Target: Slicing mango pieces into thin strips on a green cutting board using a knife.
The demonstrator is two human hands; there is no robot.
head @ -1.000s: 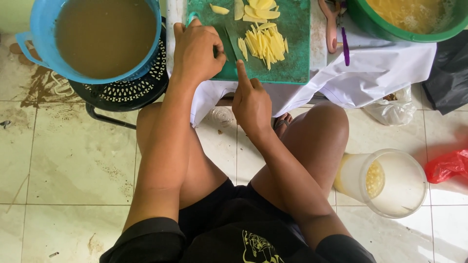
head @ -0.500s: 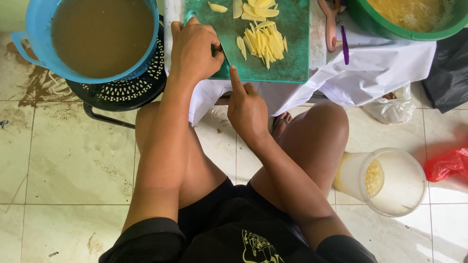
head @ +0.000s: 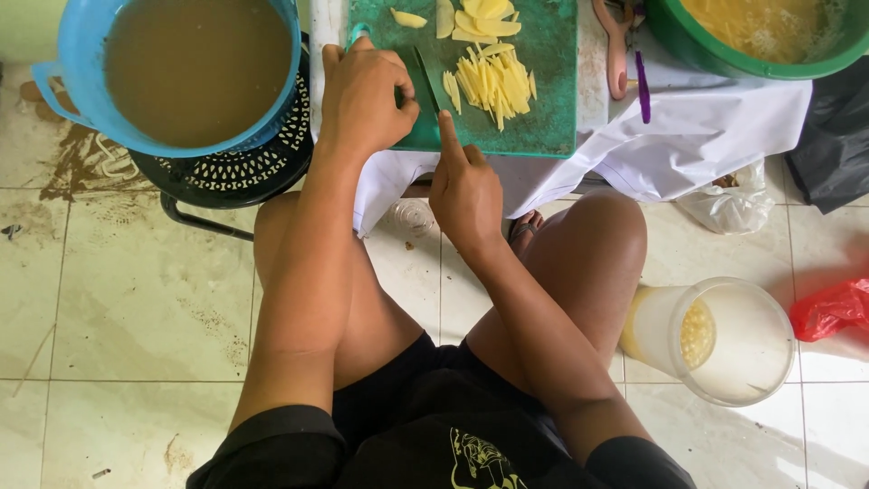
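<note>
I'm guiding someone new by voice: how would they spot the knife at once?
Start at the green cutting board at the top, on the white cloth. Between the left hand and the pile of yellow strips is a dark narrow blade, the knife, with the right hand gripping it, forefinger along its back. It is the only dark, straight thing on the board.

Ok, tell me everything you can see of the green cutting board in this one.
The green cutting board is a flat rectangle, plastic by the look, its surface scuffed and pale with wear. It lies level on a white cloth. Yellow strips lie in a heap near its middle, with wider slices at the far edge. The left hand rests on its left side; the right hand holds a knife down on it.
</note>
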